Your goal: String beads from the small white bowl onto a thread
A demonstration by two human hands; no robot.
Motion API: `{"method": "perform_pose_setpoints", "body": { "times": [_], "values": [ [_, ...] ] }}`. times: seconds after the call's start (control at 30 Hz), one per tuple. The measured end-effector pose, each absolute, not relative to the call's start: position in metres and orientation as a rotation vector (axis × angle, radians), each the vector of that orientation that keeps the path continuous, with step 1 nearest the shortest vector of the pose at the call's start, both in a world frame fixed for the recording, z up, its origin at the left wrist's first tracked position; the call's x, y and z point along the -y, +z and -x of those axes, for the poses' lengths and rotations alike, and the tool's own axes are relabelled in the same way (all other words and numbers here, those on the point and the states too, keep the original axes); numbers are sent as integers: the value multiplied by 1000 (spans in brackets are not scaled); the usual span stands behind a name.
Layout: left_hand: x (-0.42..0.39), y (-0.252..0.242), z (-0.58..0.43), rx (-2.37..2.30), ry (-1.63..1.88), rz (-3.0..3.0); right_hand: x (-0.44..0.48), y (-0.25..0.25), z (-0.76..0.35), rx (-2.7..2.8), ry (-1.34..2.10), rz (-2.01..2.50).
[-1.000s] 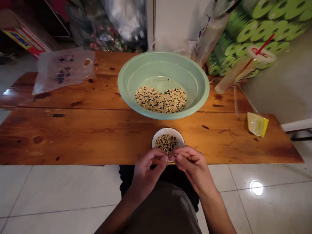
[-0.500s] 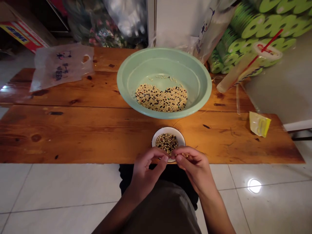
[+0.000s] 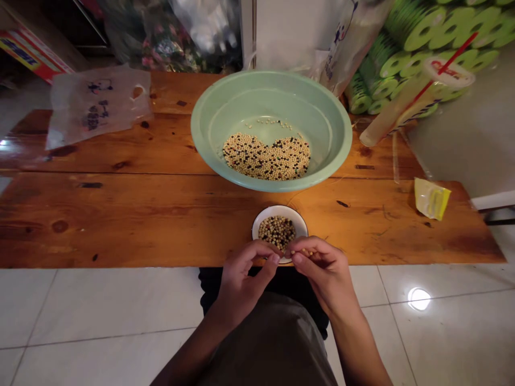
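My hands sit over the near edge of the wooden table, just in front of a small white bowl (image 3: 280, 213) with a dark rim. The bowl holds a heap of mixed pale and dark round grains (image 3: 277, 232). My right hand (image 3: 322, 273) pinches a few pale grains (image 3: 307, 252) between its fingertips and thumb, over the bowl's right side. My left hand (image 3: 243, 284) is curled, its fingertips near the bowl's front rim, and shows nothing in it. Farther back, a mint-green plastic basin (image 3: 205, 128) holds a wider layer of similar grains (image 3: 266, 157).
The plank table (image 3: 120, 225) ends at its near edge above my dark-clothed lap and a tiled floor (image 3: 100, 305). A plastic bag (image 3: 96, 104) lies back left. A lidded cup with a red straw (image 3: 416, 102), a yellow sachet (image 3: 430, 198) and stacked green rolls (image 3: 442, 32) are at right.
The whole view has drifted, with the table and basin sitting slightly higher in the frame. Pale grains have become visible in my right fingertips. My hands stay close together over the bowl.
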State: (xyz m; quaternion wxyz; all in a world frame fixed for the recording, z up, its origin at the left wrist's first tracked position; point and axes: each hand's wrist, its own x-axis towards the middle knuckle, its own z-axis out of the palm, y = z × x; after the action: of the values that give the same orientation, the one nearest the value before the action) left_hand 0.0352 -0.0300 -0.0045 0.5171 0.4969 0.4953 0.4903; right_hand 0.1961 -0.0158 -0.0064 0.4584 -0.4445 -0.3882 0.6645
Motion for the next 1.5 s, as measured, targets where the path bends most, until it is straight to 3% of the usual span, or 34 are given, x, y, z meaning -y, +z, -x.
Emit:
{"method": "perform_pose_setpoints", "body": {
  "times": [0.6, 0.9, 1.17, 1.5],
  "values": [
    [29, -8, -38, -1273, 1144, -1182, 15, -4, -194, 1015, 1629, 1210],
    [28, -9, -40, -1317, 1144, -1314, 13, 2, -188, 1179, 1478, 1259],
    [24, -25, -44, -1429, 1223, -1682, 10, -9, -198, 1398, 1104, 1520],
    [22, -29, -47, -1453, 1202, -1770, 13, -3, -191, 1381, 1250, 1453]
  ]
}}
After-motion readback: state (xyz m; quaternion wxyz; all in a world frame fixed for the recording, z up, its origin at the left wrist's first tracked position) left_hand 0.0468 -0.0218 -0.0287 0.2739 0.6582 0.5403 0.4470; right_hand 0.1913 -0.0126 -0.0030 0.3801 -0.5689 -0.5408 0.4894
